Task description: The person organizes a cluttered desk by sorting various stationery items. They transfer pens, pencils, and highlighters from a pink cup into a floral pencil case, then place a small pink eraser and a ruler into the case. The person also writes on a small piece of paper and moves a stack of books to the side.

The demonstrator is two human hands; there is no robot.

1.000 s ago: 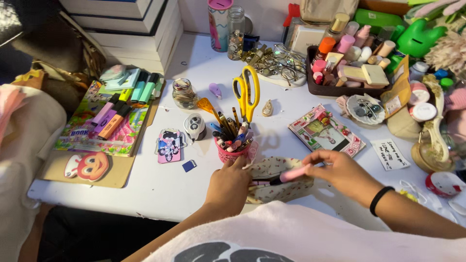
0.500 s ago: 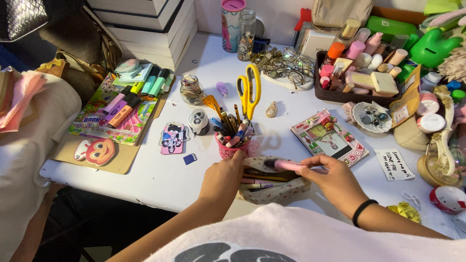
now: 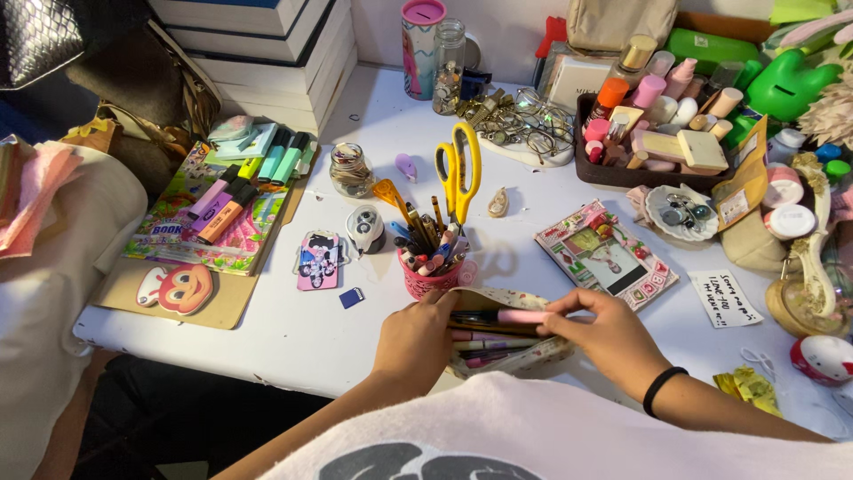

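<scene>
My left hand (image 3: pixel 416 342) reaches in from the near edge, palm down, forearm angled up and to the right, fingers curled over the left rim of the floral pencil pouch (image 3: pixel 515 356) and holding it open. My right hand (image 3: pixel 604 333), a black band on its wrist, comes in from the right, fingers bent and pinching the end of a pink pen (image 3: pixel 522 316) that lies level across the pouch mouth, above other pens inside. The pouch sits on the white table (image 3: pixel 293 329) at its near edge. Just beyond it stands a pink pen cup (image 3: pixel 426 277) holding yellow scissors (image 3: pixel 458 173). A small picture frame (image 3: pixel 606 253) lies to the far right.
</scene>
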